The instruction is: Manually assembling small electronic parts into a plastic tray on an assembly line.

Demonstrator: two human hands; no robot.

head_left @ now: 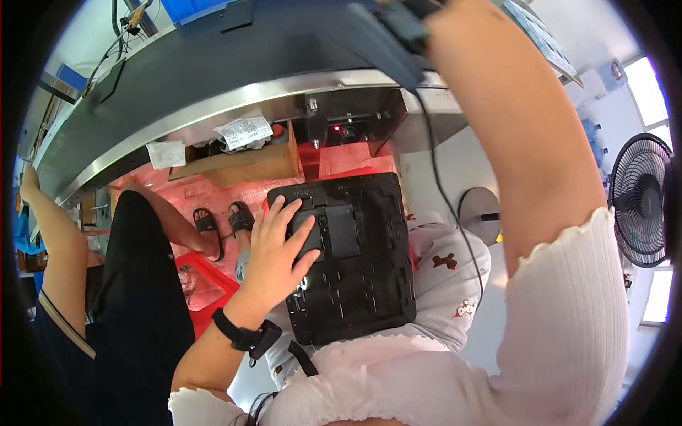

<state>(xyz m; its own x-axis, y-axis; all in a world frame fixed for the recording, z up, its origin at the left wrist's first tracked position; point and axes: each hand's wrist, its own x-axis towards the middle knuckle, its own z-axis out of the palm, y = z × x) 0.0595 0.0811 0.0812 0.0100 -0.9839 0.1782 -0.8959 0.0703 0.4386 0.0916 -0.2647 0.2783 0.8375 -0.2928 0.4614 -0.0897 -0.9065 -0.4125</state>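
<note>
A black moulded plastic tray (387, 284) rests across my lap. It has several shaped recesses, and a dark flat rectangular piece (342, 233) sits in its upper part. My left hand (273, 245) lies over the tray's left side with its fingers spread. The fingertips touch another dark flat piece (307, 240) beside the first. Up at the top edge of the view, over the belt, my right hand (442, 18) is blurred and partly cut off. Close to it is a smeared dark grey, flat object (387, 46); whether I hold it cannot be told.
A dark conveyor belt (284, 42) with a metal edge runs along the front. Below hang a cardboard box (241, 167) and papers (244, 133). A black cable (435, 163) drops at right. A co-worker's arm (64, 241) reaches the belt at left. A fan (643, 199) stands right.
</note>
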